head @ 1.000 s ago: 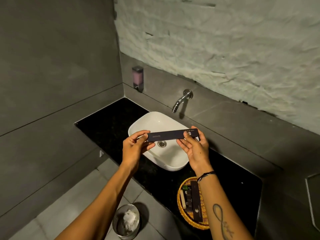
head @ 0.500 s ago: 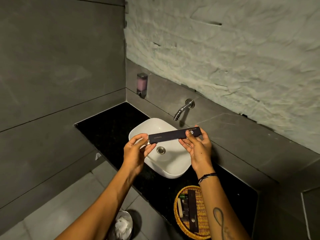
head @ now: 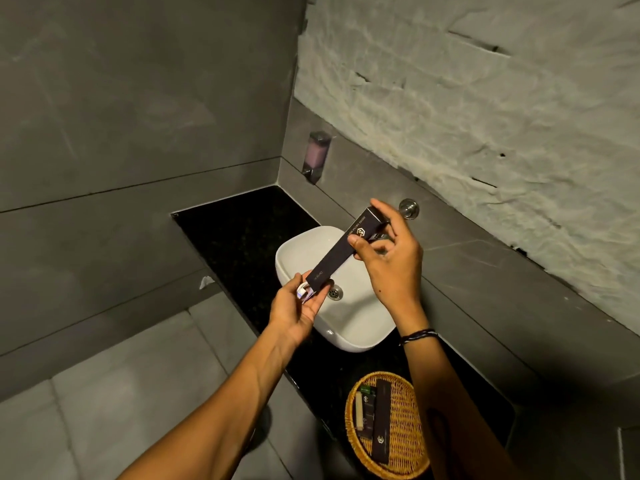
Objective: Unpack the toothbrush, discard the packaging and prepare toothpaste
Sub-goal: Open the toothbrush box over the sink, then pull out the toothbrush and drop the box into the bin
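Note:
A long dark toothbrush box [head: 341,252] is tilted steeply over the white sink [head: 298,251], its upper end far right, its lower end near left. My right hand [head: 388,258] grips the upper end between thumb and fingers. My left hand [head: 298,310] is cupped under the lower end, where a small white and purple item [head: 303,292] sticks out of the box into my palm. What that item is, I cannot tell.
A wicker basket [head: 412,441] on the black counter [head: 242,230] holds another dark box, a green packet and a pale stick. A wall tap [head: 408,208] sits behind my right hand. A pink soap dispenser [head: 317,155] hangs in the corner. The grey tiled floor lies at lower left.
The box has swung from level to steeply tilted, right end up. Its left end is now open with contents sliding into my left palm. The view has shifted and the floor bin has left the frame.

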### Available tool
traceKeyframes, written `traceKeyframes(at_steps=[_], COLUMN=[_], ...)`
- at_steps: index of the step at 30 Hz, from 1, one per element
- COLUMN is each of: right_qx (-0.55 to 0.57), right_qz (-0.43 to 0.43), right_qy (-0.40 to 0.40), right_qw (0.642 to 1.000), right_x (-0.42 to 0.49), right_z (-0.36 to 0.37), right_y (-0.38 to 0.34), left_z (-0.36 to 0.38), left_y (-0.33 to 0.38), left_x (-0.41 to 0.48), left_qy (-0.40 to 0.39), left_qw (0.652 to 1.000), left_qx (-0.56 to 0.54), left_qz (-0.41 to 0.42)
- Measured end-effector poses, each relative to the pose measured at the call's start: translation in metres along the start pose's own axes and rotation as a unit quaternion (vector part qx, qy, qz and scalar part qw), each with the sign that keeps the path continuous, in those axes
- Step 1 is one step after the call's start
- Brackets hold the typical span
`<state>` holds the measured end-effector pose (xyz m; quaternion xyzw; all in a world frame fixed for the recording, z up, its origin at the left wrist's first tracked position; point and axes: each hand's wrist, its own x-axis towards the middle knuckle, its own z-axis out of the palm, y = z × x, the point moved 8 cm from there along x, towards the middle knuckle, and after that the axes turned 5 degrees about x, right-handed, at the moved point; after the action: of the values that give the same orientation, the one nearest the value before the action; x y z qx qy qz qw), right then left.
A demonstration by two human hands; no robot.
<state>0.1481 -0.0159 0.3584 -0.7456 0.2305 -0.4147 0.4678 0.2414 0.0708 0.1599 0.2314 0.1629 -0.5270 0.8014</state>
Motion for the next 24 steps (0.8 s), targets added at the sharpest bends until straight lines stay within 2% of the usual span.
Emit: traceKeyframes(at_steps=[5, 10, 16, 20, 24], right_qx=[0.063, 0.081, 0.149, 0.215, 0.312], right_qz=[0.041, 0.073, 0.107, 0.155, 0.258], right_qy=[0.035, 0.071, 0.122, 0.158, 0.188], right_qw=[0.997, 0.992, 0.975, 0.951, 0.894], right_x=[-0.001, -0.007, -0.012, -0.022, -0.047], right_z=[-0.002, -0.008, -0.03, -0.051, -0.049], right_y=[0.018, 0.04, 0.061, 0.081, 0.121], left_z=[-0.018, -0.029, -0.043, -0.058, -0.086], left_y=[0.023, 0.043, 0.05, 0.061, 0.089], left_x=[-0.003, -0.005, -0.006, -0.004, -0.012], left_qy=[0.053, 0.111, 0.157, 0.179, 0.221], left_qw=[0.994, 0.975, 0.96, 0.953, 0.935], left_qx=[0.071, 0.13, 0.164, 0.172, 0.178], left_qz=[0.064, 0.14, 0.161, 0.175, 0.212])
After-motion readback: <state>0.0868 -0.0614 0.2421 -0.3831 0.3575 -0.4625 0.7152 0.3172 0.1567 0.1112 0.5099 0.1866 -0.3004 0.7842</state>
